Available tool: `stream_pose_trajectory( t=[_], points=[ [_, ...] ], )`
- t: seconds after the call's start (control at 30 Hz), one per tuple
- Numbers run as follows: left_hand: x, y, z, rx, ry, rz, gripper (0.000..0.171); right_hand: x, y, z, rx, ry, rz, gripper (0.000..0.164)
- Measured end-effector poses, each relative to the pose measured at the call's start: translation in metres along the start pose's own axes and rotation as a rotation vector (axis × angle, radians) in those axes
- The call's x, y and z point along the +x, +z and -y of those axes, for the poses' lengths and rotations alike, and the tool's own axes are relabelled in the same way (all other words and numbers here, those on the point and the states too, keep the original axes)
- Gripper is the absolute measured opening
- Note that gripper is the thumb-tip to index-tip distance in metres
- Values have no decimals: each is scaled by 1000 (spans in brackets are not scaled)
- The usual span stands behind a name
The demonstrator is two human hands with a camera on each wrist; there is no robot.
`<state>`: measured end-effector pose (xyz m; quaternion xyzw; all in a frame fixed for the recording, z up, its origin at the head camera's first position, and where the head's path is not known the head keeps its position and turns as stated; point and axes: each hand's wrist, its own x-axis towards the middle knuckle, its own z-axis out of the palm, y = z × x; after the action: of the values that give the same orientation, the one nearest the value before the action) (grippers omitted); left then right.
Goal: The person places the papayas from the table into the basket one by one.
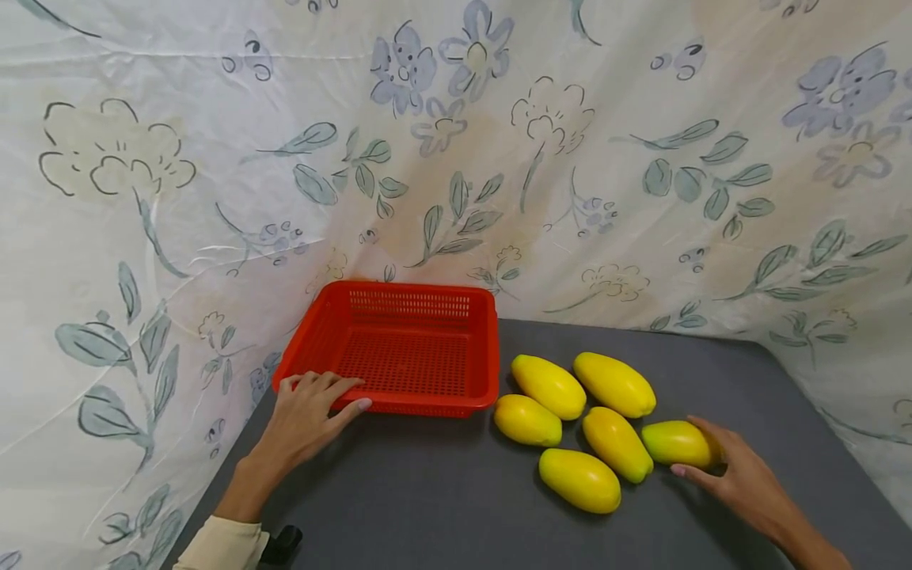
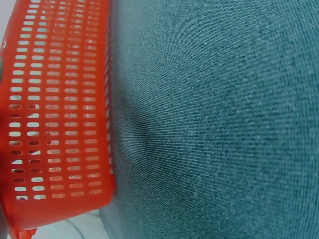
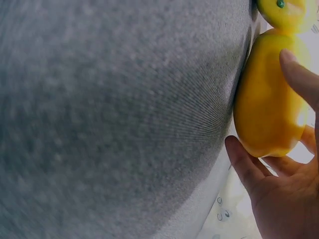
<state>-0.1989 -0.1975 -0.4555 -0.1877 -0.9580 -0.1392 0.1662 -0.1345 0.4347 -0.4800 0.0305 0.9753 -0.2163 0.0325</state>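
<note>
A red plastic basket [image 1: 406,402] with perforated walls stands at the back left of the dark table. My left hand [image 1: 311,416] holds its near rim by the left corner, fingers over the rim and thumb along the front. In the left wrist view the slotted wall of the basket [image 2: 60,109] fills the left side. My right hand [image 1: 744,479] grips the rightmost yellow papaya [image 1: 677,443], which has a greenish tip and lies on the table. The right wrist view shows the thumb [image 3: 299,77] against this papaya [image 3: 269,99], with fingers around its end.
Several more yellow papayas lie between the basket and my right hand, among them one at the back [image 1: 614,384] and one nearest me [image 1: 580,480]. Flowered cloth [image 1: 456,237] hangs behind the table [image 1: 427,499]. A black object [image 1: 283,545] shows beside my left sleeve.
</note>
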Motion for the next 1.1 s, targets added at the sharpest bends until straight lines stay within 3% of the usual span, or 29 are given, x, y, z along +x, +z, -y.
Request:
stream_pose_trajectory(
  t=[0.6, 0.9, 1.1],
  points=[
    [2, 5, 4, -8, 19, -49, 44, -9, 3, 1, 46, 50, -96, 105],
    [2, 5, 5, -8, 14, -43, 44, -19, 2, 12, 71, 43, -229, 101],
    [1, 6, 5, 0, 18, -59, 44, -20, 1, 24, 99, 34, -268, 101]
  ],
)
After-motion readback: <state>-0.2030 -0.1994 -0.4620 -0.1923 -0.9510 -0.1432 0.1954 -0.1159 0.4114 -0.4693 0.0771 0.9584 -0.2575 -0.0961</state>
